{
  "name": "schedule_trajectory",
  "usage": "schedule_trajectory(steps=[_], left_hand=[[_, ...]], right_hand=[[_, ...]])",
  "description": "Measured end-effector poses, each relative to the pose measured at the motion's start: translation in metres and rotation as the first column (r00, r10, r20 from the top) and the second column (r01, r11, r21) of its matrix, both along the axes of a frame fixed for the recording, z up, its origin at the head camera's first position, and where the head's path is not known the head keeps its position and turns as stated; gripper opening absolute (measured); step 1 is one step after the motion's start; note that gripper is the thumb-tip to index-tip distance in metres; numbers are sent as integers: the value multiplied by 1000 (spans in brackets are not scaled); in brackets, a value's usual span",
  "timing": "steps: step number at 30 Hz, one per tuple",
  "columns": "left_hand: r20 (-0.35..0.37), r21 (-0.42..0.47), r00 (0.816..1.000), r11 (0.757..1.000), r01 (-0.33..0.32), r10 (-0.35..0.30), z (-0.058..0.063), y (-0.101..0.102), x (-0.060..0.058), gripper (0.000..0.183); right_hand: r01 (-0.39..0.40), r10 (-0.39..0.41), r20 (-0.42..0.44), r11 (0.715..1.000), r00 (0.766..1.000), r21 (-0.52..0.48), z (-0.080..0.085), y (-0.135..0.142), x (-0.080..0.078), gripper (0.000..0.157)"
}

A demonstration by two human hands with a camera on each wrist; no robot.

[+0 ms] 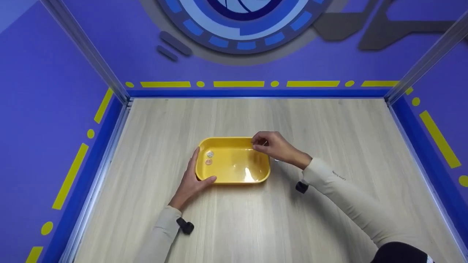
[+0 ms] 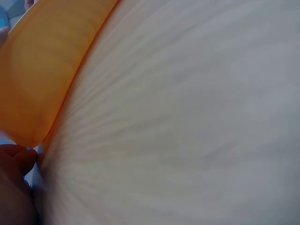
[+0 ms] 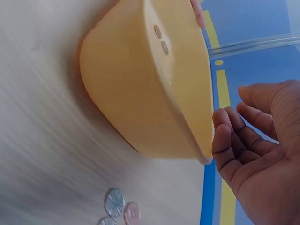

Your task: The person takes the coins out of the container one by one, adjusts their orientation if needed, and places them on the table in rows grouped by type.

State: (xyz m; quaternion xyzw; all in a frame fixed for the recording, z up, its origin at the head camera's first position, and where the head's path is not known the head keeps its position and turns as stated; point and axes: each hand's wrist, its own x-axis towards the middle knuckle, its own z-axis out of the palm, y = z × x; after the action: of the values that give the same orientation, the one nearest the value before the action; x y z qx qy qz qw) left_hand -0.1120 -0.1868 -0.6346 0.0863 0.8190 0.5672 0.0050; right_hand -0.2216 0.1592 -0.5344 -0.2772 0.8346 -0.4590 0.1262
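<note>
A yellow plastic tub (image 1: 234,141) stands on the table. My left hand (image 1: 193,179) grips its left end, the thumb over the near rim and the fingers along the outside. Two coins lie inside near that end: a silver coin (image 1: 210,154) and a copper coin (image 1: 208,162). Over the tub's far right corner is my right hand (image 1: 274,146), fingers loosely curled. In the right wrist view its thumb stands apart from the fingers (image 3: 223,140), and nothing shows between them. Beside the tub's right end, partly hidden by the right hand, lie a silver coin (image 3: 115,202) and a copper coin (image 3: 132,213).
A further silver coin (image 3: 107,221) is cut off by the right wrist view's lower edge. Pale wood-grain table (image 1: 234,219) surrounds the tub. Blue-purple panels (image 1: 234,73) with yellow markings enclose the back and both sides, joined by metal corner posts (image 1: 87,47).
</note>
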Motion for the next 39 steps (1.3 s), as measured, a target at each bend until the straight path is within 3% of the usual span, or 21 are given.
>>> schedule_trajectory(steps=[5, 14, 23, 39], left_hand=[[-10, 7, 1000, 1000, -5, 5, -1, 0, 0, 122], [36, 22, 999, 1000, -22, 21, 0, 1, 2, 119], [28, 57, 998, 997, -54, 52, -5, 4, -1, 119], [25, 27, 999, 999, -32, 31, -4, 1, 0, 117]], right_hand=[[-51, 51, 0, 999, 999, 11, -8, -11, -1, 20], [-139, 139, 5, 988, 990, 64, -13, -34, -12, 19], [-214, 215, 9, 966, 977, 144, -11, -61, -23, 19], [-321, 321, 41, 914, 946, 248, -17, -92, -29, 22]])
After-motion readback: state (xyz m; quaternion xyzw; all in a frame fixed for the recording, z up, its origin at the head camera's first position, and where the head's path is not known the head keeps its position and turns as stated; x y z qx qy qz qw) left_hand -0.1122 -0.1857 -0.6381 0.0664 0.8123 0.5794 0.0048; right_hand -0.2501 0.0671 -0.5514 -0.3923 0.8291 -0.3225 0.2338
